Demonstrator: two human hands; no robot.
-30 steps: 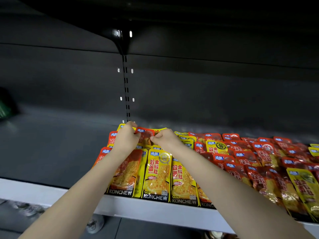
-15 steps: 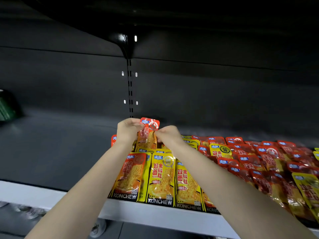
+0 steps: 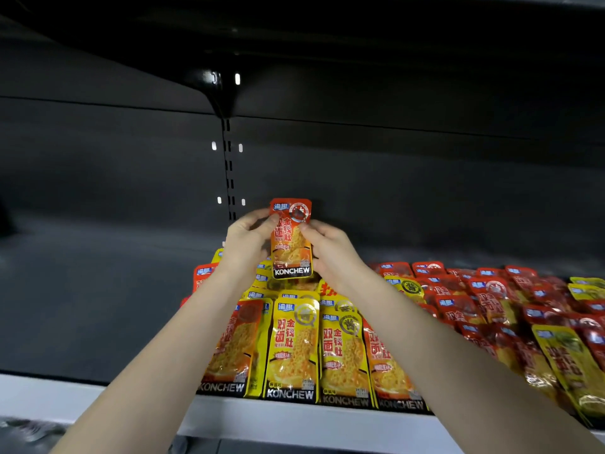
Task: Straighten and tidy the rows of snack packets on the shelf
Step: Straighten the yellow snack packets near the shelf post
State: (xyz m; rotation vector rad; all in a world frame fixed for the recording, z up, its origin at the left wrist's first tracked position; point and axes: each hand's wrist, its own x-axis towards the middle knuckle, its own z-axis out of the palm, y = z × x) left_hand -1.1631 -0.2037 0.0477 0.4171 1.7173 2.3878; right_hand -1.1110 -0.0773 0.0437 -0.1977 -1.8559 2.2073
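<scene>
Overhead, a red-and-orange foil snack packet (image 3: 291, 239) marked KONCHEW is held upright above the back rows, clear of the shelf. Left hand (image 3: 244, 239) pinches its left edge, right hand (image 3: 327, 247) its right edge, thumbs on the front. Below, yellow foil packets (image 3: 291, 348) stand along the white shelf lip (image 3: 294, 421); red foil packets (image 3: 491, 299) lie jumbled to the right. Dark grey back panel (image 3: 409, 191) behind.

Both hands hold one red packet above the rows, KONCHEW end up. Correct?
Not quite. In the head view the left hand and right hand do hold one red packet above the rows, but its KONCHEW end points down and the red top edge is up.
</scene>
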